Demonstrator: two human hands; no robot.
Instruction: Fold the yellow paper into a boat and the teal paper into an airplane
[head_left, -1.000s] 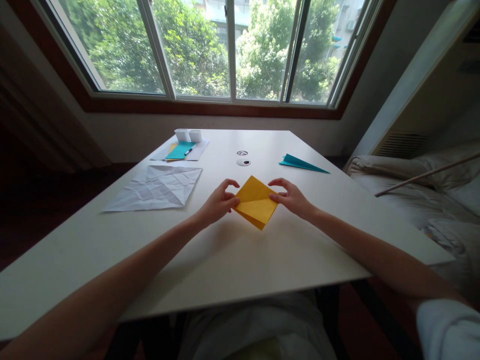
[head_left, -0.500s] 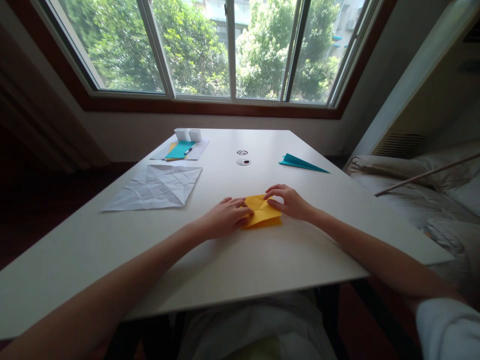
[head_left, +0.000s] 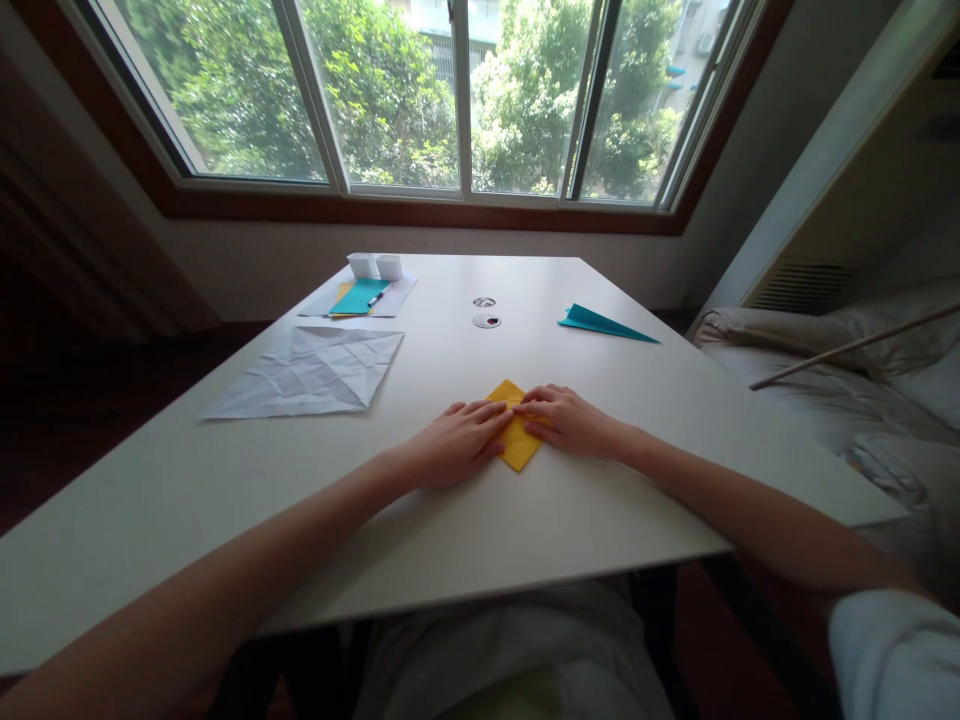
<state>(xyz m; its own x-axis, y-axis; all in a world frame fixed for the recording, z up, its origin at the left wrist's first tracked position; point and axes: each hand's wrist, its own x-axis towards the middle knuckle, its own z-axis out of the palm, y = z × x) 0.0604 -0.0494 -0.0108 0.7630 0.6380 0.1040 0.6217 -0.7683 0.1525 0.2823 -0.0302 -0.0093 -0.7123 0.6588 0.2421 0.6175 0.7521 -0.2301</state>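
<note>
The small folded square of yellow paper [head_left: 517,440] lies flat on the white counter [head_left: 465,520], already folded small, both hands, left [head_left: 457,445] and right [head_left: 566,422], open and pressing it down; final shape not yet apparent.

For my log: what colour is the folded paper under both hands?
Yellow-orange folded paper, head view.

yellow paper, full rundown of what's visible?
The yellow paper is a small folded sheet, plain and matte, lying flat on the white table with one corner pointing away and one toward the person. The left hand and right hand press flat on it from either side, covering its side corners. Fold lines cannot be made out.
</note>
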